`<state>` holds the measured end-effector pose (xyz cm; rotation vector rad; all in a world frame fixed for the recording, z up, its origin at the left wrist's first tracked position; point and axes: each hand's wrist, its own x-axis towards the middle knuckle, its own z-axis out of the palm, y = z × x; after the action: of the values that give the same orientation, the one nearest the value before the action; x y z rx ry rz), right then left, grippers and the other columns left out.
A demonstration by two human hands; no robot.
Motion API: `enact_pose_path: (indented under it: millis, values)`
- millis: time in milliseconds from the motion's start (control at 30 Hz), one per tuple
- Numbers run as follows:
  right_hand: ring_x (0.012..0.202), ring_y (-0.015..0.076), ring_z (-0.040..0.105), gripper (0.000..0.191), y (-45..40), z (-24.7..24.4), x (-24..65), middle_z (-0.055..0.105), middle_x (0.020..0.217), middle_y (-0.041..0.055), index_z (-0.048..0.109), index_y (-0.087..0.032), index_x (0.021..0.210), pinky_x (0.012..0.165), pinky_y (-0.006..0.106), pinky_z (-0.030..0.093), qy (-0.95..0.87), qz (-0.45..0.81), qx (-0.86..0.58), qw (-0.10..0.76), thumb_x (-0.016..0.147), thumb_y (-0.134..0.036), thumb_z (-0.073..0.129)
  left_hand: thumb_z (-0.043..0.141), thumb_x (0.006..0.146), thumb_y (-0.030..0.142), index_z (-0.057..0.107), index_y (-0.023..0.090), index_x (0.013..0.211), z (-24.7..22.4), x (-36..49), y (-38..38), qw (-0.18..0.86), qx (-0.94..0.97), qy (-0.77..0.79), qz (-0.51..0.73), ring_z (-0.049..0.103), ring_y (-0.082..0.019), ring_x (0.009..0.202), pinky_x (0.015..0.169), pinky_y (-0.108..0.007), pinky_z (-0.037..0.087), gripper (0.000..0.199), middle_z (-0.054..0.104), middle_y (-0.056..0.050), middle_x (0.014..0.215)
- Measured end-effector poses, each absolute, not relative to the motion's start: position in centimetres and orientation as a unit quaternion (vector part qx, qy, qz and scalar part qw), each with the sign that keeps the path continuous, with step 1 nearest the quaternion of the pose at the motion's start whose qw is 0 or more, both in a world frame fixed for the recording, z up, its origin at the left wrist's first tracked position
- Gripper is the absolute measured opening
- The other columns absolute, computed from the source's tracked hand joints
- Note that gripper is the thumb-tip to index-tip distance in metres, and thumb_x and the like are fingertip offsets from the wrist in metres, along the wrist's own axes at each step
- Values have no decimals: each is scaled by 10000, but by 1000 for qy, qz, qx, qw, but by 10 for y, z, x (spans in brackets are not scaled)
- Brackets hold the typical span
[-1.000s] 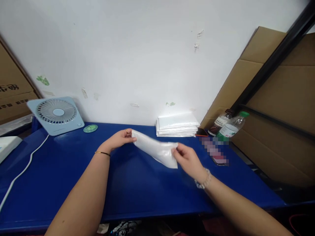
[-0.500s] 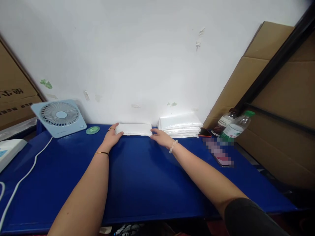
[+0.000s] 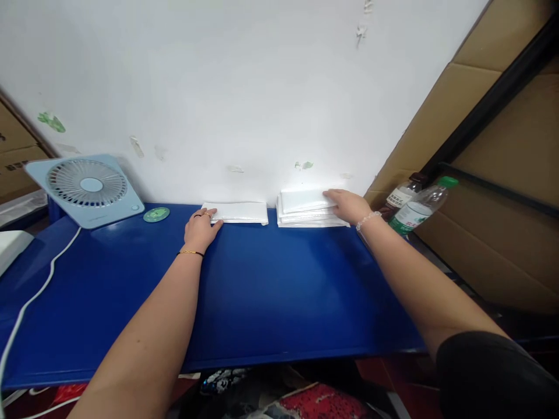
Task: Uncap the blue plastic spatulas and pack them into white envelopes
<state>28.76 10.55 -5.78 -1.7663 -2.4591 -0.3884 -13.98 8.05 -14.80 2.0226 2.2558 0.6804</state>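
Observation:
A flat white packet [image 3: 240, 212] lies against the wall on the blue table. My left hand [image 3: 201, 230] rests over its left end, fingers spread on top and thumb by the front edge. To its right is a stack of several similar white packets [image 3: 305, 210], slightly uneven at the edges. My right hand [image 3: 349, 205] reaches over the stack's right end, with outstretched fingertips on the top packet. Its thumb is low beside the stack, partly hard to make out.
A light blue fan [image 3: 91, 185] and a round green coaster [image 3: 156, 215] sit at the left. A white cable [image 3: 52, 270] runs down the blue table [image 3: 279, 291]. Two bottles, one with a green cap [image 3: 448, 182], stand at the right near cardboard [image 3: 502, 145].
My right hand has left the right end of the single packet and moved right onto the stack. My left hand stays at the packet's left end. The view has shifted slightly.

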Motion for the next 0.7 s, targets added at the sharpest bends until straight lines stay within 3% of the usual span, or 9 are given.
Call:
enact_pose_path:
  millis: [100,233,333,467,600,700]
  values:
    - [1004,255,607,383,101,-51,288,625,1226,62,584,-243,1228,771,343,459,-781,-163,-598,68,891,-226,403,490,818,510,467,194,1329,-146,-136,79,-6,642,732,228,304,-332,1335,1067,-480,295,601,407,-140,1416]
    - [953,241,624,360,75,-36,278,671,1133,55,601,-256,1188,678,297,429,-761,-224,-587,162,938,-265,342,493,795,577,378,161,1372,-128,-118,68,-51,619,716,317,188,-342,1386,1099,-516,217,721,312,-169,1469]
    - [901,247,631,334,42,-24,265,688,1071,64,614,-248,1163,671,300,421,-770,-196,-580,179,910,-266,398,434,849,535,282,160,1415,-101,-91,49,-90,669,624,393,146,-292,1408,1124,-471,181,696,230,-157,1507]
    - [826,214,626,285,15,-25,254,703,929,54,656,-218,1077,710,293,442,-812,31,-555,177,838,-255,505,478,811,592,241,255,1429,-72,-52,16,-92,780,486,383,119,-301,1413,1130,-503,118,743,169,-80,1539]
    - [769,172,608,267,19,-54,252,689,911,41,660,-169,1020,687,269,456,-780,365,-467,198,806,-285,551,593,659,704,178,280,1460,-81,-28,0,-15,900,392,192,158,-341,1396,1126,-516,111,997,193,-80,1538]
    - [683,143,596,258,29,-80,249,684,836,32,667,-152,955,639,250,454,-677,544,-445,218,755,-308,623,650,557,726,129,269,1473,-103,-19,5,14,916,387,102,168,-364,1386,1115,-536,106,1148,187,-110,1536]
